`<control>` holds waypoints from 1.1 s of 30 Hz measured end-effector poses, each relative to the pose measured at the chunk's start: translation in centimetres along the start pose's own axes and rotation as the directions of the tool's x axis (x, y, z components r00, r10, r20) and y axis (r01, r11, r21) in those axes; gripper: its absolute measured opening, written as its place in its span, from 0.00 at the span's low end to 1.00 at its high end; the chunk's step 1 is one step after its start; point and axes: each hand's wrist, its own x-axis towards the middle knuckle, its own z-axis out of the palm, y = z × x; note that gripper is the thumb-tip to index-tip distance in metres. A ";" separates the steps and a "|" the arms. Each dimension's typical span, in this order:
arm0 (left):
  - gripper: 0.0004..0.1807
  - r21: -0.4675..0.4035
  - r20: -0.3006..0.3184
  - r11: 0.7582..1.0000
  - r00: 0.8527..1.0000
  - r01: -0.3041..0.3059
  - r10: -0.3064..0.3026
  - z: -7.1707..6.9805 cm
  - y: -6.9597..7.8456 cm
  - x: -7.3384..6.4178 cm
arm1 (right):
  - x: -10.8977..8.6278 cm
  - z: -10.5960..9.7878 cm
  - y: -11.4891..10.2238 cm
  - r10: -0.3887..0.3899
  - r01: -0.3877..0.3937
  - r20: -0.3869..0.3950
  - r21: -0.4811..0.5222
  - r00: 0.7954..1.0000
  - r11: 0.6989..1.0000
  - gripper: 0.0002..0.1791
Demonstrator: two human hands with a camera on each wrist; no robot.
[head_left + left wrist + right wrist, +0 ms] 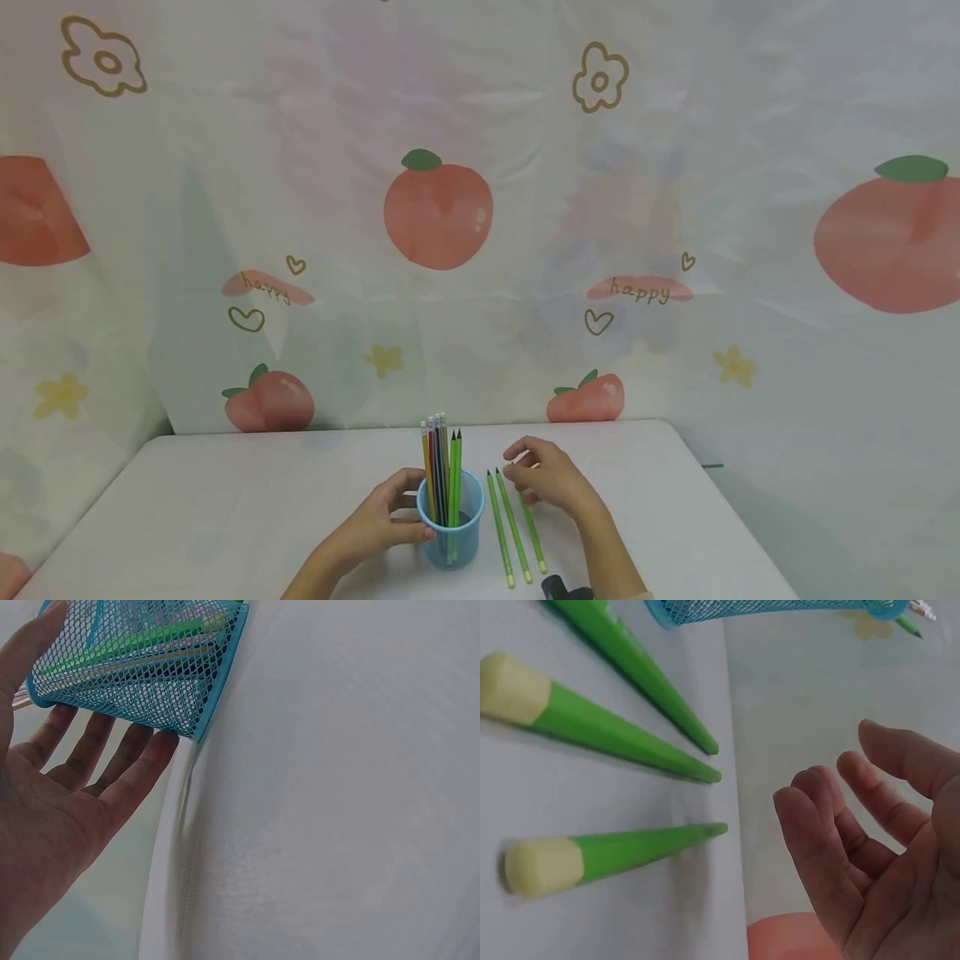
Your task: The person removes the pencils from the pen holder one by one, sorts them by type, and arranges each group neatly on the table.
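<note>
A light-blue mesh pencil cup (467, 546) stands upright on the table. Several pencils lean inside it, among them bright green pencils (454, 483) with dark points up. My left hand (378, 521) holds the cup from its left side, thumb in front and fingers behind; in the left wrist view its fingertips touch the mesh (142, 697). To the right of the cup lie three green pencils (513, 527), side by side, with pale yellow ends toward me. Over the far end of the rightmost one hovers my right hand (553, 477), fingers loosely bent, nothing visible between them.
The white-covered table (225, 500) meets a printed backdrop (510, 333) at its far edge. A dark object (555, 587), only partly in view, sits at the bottom beside the right forearm.
</note>
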 end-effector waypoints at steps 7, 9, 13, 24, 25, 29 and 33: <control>0.37 0.011 -0.012 1.000 1.000 0.024 -0.024 0.1 0.1 0.2 | -0.1 0.8 -1.5 -0.138 0.133 0.055 0.087 0.989 0.987 0.16; 0.37 0.017 -0.013 1.000 1.000 0.023 -0.023 0.1 0.0 0.2 | 0.0 1.3 -1.6 -0.162 0.156 0.063 0.094 0.985 0.983 0.17; 0.36 0.027 -0.012 0.999 1.000 0.018 -0.018 0.2 0.1 0.2 | -0.1 2.3 -2.1 -0.205 0.200 0.070 0.073 0.976 0.977 0.19; 0.36 -0.002 0.005 1.000 1.000 -0.006 0.006 0.1 0.3 -0.1 | 0.0 4.0 -2.8 -0.239 0.241 0.096 -0.005 0.966 0.971 0.15; 0.36 -0.001 0.004 1.000 1.000 -0.006 0.006 0.2 0.2 -0.1 | 0.0 4.1 -2.8 -0.241 0.242 0.097 -0.005 0.966 0.970 0.15; 0.36 -0.004 0.004 1.000 1.000 -0.001 0.001 0.2 0.2 -0.1 | 0.0 4.2 -2.7 -0.235 0.237 0.093 -0.009 0.968 0.971 0.13; 0.36 0.005 -0.005 1.000 1.000 0.007 -0.006 0.2 0.2 -0.1 | 0.1 4.2 -2.6 -0.241 0.243 0.081 -0.018 0.967 0.970 0.12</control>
